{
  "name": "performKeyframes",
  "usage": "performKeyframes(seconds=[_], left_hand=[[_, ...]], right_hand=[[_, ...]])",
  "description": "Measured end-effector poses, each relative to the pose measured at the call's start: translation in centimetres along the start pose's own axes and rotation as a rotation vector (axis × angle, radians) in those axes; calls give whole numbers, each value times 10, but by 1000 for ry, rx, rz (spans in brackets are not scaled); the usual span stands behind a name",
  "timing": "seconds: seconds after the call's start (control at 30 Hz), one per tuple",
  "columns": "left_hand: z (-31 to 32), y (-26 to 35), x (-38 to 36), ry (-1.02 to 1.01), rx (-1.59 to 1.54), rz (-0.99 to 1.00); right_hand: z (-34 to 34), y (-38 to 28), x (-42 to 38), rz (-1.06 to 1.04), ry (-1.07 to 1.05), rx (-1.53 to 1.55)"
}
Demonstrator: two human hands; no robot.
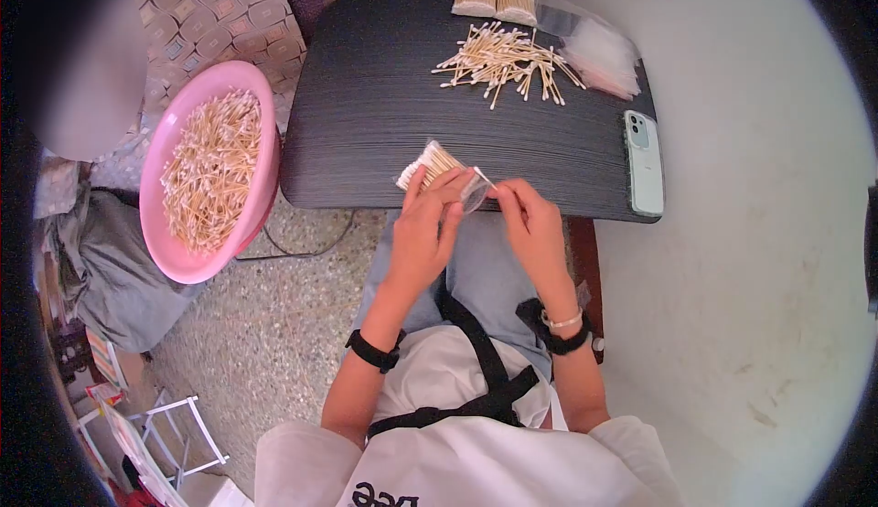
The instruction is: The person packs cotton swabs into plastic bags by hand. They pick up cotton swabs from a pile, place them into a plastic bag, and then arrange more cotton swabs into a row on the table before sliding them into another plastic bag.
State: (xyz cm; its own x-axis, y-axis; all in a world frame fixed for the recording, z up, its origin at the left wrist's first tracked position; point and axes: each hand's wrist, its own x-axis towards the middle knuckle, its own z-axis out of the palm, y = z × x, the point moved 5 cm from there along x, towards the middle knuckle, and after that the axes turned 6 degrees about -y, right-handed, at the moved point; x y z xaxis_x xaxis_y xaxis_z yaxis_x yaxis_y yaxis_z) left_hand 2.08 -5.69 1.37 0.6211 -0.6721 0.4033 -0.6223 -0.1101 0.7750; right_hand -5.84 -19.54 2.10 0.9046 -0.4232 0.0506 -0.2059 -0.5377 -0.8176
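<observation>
My left hand (426,224) grips a bundle of wooden cotton swabs (430,163) at the near edge of the dark table (366,96). A clear plastic bag (475,192) hangs at the bundle's end. My right hand (526,219) pinches the bag's edge, with one swab tip showing at its fingertips. Both hands meet just in front of my lap.
A loose pile of swabs (505,59) lies farther back on the table, with two packed bundles (495,0) and clear bags (599,54) behind. A phone (643,160) lies at the right edge. A pink basin (212,169) full of swabs sits left, beside another person.
</observation>
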Motion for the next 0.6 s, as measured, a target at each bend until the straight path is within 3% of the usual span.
performKeyframes(seconds=[0.37, 0.47, 0.6], left_hand=[[2, 2, -2, 6, 58, 33], [3, 4, -2, -20, 77, 22], [5, 4, -2, -23, 100, 24]], right_hand=[[-7, -10, -32, 206, -154, -77], [-6, -12, -32, 102, -82, -70], [-18, -23, -37, 180, -122, -68]])
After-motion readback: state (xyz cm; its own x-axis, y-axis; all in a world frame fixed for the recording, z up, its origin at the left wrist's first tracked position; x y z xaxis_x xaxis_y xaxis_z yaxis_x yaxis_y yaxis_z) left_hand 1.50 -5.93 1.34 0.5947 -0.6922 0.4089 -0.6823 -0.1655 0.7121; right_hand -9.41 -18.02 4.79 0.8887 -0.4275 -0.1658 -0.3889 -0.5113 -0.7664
